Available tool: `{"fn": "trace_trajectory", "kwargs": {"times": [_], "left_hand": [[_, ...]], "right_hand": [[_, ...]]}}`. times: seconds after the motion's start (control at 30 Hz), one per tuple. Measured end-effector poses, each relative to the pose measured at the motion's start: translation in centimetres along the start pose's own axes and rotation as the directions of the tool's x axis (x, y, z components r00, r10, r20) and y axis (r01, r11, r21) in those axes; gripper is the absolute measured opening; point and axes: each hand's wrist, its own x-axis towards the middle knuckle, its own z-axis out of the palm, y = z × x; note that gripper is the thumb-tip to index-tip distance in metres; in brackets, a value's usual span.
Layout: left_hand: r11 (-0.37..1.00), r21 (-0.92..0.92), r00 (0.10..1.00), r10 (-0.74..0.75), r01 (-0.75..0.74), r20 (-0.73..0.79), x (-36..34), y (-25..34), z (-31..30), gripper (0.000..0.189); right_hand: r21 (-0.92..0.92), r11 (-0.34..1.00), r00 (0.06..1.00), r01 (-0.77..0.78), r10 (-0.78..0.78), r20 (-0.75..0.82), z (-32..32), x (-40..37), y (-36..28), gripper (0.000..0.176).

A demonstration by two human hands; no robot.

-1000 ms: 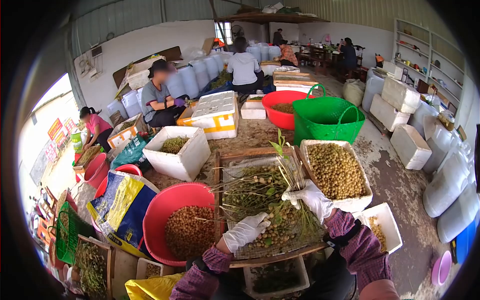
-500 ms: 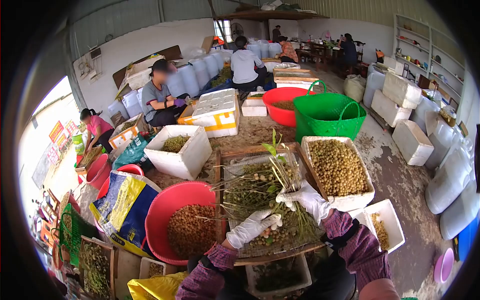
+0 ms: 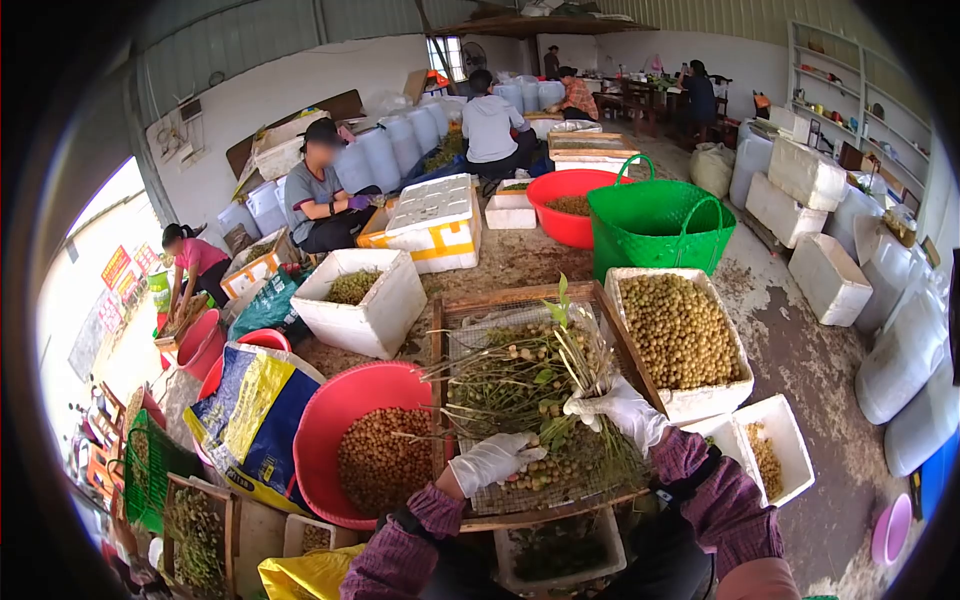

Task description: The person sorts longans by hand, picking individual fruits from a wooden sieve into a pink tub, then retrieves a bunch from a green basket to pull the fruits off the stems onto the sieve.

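A wood-framed mesh screen [image 3: 520, 519] lies before me, bearing cut stems [image 3: 490, 385] with green leaves and small round fruits. My right hand [image 3: 618, 412], in a white glove, is closed around a bunch of the stems on the screen's right side. My left hand [image 3: 495, 463], gloved too, rests low on the screen beside the fruits, its fingers bent together; what they hold, if anything, is too small to make out. Right of the screen stands a white foam box [image 3: 740, 395] full of yellowish fruits; to its left, a red basin [image 3: 330, 415] holds browner ones.
A green basket [image 3: 655, 225] and a red tub [image 3: 560, 235] stand beyond the screen. White foam boxes [image 3: 385, 315] are at the left and right. A blue and yellow sack [image 3: 250, 420] lies left of the basin. Several people sit or bend farther back.
My left hand has shifted slightly left and down, away from the bunch. My right hand has moved a little right, and the leafy tops of the stems have tilted right.
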Motion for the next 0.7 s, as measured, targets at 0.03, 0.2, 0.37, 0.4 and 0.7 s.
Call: {"fn": "trace_trajectory", "kwargs": {"times": [0.03, 0.2, 0.37, 0.4, 0.7], "left_hand": [[0.996, 0.085, 1.0, 0.014, -0.013, -0.008, 0.1, -0.1, -0.2, 0.046], [0.889, -0.067, 0.887, 0.442, -0.453, -0.132, 0.4, -1.0, 0.0, 0.063], [0.734, -0.377, 0.824, 0.517, -0.565, -0.23, 0.1, 0.9, 1.2, 0.046], [0.691, -0.433, 0.814, 0.526, -0.579, -0.248, 0.0, 1.3, 1.3, 0.042], [0.817, -0.505, 0.958, 0.276, -0.276, -0.078, -0.4, 0.6, 0.6, 0.032]], "right_hand": [[-0.026, 0.999, 0.999, 0.031, -0.031, 0.021, -0.3, 0.1, 0.1, 0.022], [-0.024, 0.998, 0.996, 0.062, -0.061, 0.062, -0.7, -0.5, -1.0, 0.018], [0.019, 0.996, 0.993, 0.091, -0.092, 0.068, 0.6, -1.0, -2.5, 0.017], [0.034, 0.995, 0.993, 0.093, -0.095, 0.063, 0.6, -0.9, -2.6, 0.018], [0.02, 0.997, 0.997, 0.072, -0.072, -0.017, -1.2, -0.4, -1.3, 0.02]]}}
